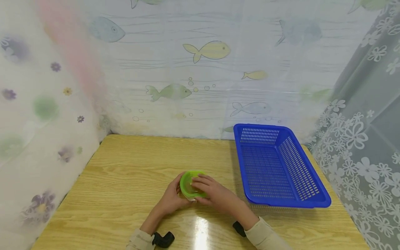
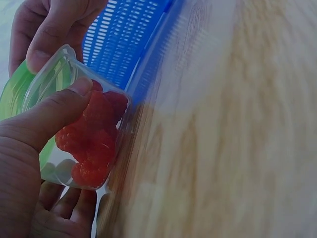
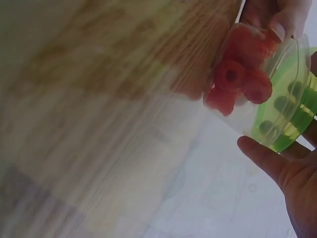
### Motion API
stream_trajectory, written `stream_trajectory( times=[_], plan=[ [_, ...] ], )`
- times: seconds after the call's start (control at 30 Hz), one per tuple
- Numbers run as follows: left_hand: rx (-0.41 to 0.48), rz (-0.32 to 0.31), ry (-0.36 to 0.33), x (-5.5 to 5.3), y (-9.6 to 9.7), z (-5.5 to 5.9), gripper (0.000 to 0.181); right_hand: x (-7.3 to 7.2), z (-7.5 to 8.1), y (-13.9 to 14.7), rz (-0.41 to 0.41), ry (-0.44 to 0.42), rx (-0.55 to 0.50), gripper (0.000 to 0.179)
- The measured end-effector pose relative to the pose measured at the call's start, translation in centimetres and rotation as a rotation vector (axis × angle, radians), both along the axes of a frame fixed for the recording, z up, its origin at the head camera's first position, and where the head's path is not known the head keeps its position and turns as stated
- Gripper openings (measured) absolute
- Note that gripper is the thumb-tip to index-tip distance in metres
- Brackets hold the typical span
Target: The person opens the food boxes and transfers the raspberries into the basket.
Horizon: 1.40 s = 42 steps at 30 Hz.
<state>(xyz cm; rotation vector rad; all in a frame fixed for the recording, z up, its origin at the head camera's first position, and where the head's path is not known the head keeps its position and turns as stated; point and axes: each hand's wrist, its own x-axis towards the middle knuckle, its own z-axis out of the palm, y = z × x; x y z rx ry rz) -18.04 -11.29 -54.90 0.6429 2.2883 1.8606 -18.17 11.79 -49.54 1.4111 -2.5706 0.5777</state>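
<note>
A small clear plastic tub (image 2: 124, 124) holds several red raspberries (image 2: 94, 131). Over its mouth lies a green-rimmed lid (image 1: 184, 190) with a see-through middle; whether it is fastened cannot be told. My left hand (image 1: 172, 198) grips the tub from the left, with the thumb (image 2: 59, 111) along the clear wall and fingers round the far side. From the right, my right hand (image 1: 215, 192) holds the lid, its fingers across the top and the thumb (image 3: 262, 156) near the rim. In the right wrist view, raspberries (image 3: 242, 74) show through the wall.
A blue slotted plastic basket (image 1: 242, 166) stands on the right side of the wooden table (image 1: 125, 166), near the back. Fish-patterned sheeting (image 1: 206, 114) hangs behind the table, and a floral curtain (image 1: 359, 163) hangs on the right.
</note>
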Motion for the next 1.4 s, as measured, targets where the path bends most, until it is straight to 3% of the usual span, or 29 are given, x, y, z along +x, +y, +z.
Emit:
stream_trajectory(
  times=[0.33, 0.67, 0.93, 1.1, 1.4],
  plan=[
    [0.005, 0.023, 0.012, -0.3, 0.2, -0.3, 0.096, -0.5, -0.4, -0.2, -0.005, -0.069, -0.066, 0.041],
    [0.03, 0.024, 0.037, -0.5, 0.2, -0.6, 0.091, -0.2, 0.0, -0.5, -0.045, -0.051, -0.097, 0.043],
    [0.042, 0.017, 0.033, -0.8, -0.1, -0.8, 0.088, 0.1, 0.5, -1.1, -0.105, 0.001, -0.008, 0.046],
    [0.063, 0.0, 0.011, -0.8, -0.2, -0.4, 0.09, 0.1, 0.7, -1.4, -0.107, 0.082, 0.061, 0.046],
    [0.031, 0.005, -0.003, -0.8, -0.2, -0.5, 0.094, 0.9, 1.0, -1.8, -0.168, 0.164, 0.181, 0.046]
  ],
)
